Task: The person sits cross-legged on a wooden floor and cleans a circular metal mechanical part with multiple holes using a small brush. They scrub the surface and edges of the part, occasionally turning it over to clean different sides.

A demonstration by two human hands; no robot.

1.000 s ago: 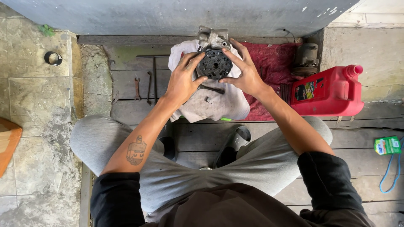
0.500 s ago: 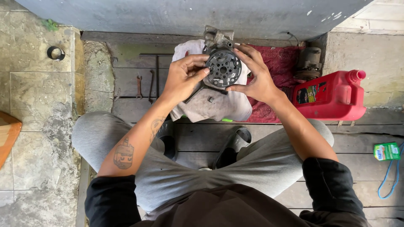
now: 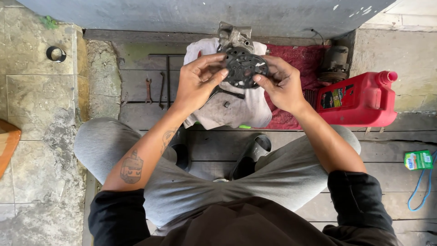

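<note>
Both hands hold a round dark metal disc [image 3: 243, 67] with several holes, lifted above a dirty white cloth [image 3: 232, 109]. My left hand [image 3: 198, 82] grips the disc's left edge with fingers and thumb. My right hand [image 3: 281, 84] pinches its right edge. Just behind the disc, a grey metal machine part [image 3: 233, 35] rests on the cloth's far end. A small dark tool [image 3: 225, 93] lies on the cloth under the disc.
A red plastic jug [image 3: 359, 100] stands at the right beside a rusty cylindrical part [image 3: 334, 64] on a red rag [image 3: 296, 59]. Wrenches [image 3: 149, 89] and a T-handled tool [image 3: 167, 75] lie at the left. A metal ring [image 3: 56, 53] sits far left; a green packet [image 3: 419, 160] lies far right.
The disc has come up off the grey part and toward me, held in both hands and tilted so its face shows. My view has shifted slightly.
</note>
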